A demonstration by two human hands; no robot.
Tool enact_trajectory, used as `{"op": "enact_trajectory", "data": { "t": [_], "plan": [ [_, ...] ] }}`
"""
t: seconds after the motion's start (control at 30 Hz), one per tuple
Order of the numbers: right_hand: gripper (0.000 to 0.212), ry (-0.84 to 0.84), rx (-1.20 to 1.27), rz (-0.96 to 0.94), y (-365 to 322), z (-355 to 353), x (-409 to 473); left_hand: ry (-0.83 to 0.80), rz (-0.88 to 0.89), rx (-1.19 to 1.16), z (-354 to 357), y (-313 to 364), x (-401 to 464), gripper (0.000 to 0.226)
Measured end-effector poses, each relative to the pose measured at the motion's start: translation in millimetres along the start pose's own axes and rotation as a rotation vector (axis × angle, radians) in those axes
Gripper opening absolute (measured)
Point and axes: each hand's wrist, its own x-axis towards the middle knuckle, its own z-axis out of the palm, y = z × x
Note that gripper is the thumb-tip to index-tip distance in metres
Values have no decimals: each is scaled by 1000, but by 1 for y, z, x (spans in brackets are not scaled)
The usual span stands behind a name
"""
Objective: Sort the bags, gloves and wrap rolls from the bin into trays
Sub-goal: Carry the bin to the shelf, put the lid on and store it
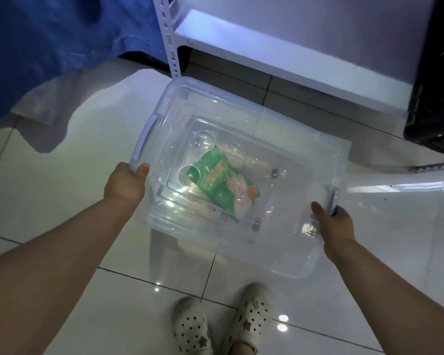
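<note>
The green packet (222, 181) lying on the bottom of the clear bin (241, 119) carries print too blurred to read — it shows a pale glove picture. Both forearms run off the lower edge. The left hand (126, 181) curls around the bin's pale side handle (144, 139); the right hand (335, 222) grips the opposite handle — the bin is above the tiled floor (62, 162), beside a white shelf (280, 42).

A clear plastic bin (241, 254) with pale grey handles (144, 139) holds a green glove packet (223, 180). White perforated clogs (192, 329) stand on glossy white floor tiles (62, 175).
</note>
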Motion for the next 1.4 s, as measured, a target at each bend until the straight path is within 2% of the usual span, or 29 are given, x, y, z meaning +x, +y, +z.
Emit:
{"op": "enact_trajectory", "data": {
  "t": [0.17,0.3,0.4,0.53,0.67,0.73,0.83,0.93,1.0,1.1,1.3,1.37,1.4],
  "plan": [
    [23,-180,79,34,-28,-57,-16,150,68,36,-38,24,-44,44],
    [23,-397,125,105,-60,-119,-48,141,116,-18,-83,60,-78,38],
    [31,-503,251,124,-83,-162,-74,75,143,-22,-119,102,-94,39],
    [29,-494,411,116,-105,-207,-104,-57,154,-30,-163,163,-108,41],
    [22,-446,519,152,-120,-228,-132,49,218,-20,-187,207,-135,67],
    [13,-428,553,157,-128,-230,-144,105,243,-138,-186,222,-152,75],
    [21,-441,603,159,-135,-229,-159,126,214,-366,-182,239,-169,93],
    [33,-441,667,170,-137,-231,-173,121,175,-468,-180,248,-173,96],
    [33,-414,703,179,-138,-233,-180,81,192,-468,-179,251,-171,93],
    [21,-353,746,198,-143,-226,-187,-51,245,-562,-179,254,-162,87],
    [12,-251,890,232,-177,-174,-196,-391,107,-602,-173,256,-170,85],
    [10,-226,963,262,-189,-150,-198,-471,38,-573,-170,248,-177,71],
    [12,-217,1000,264,-196,-138,-200,-512,2,-568,-168,243,-182,54]
  ]
}}
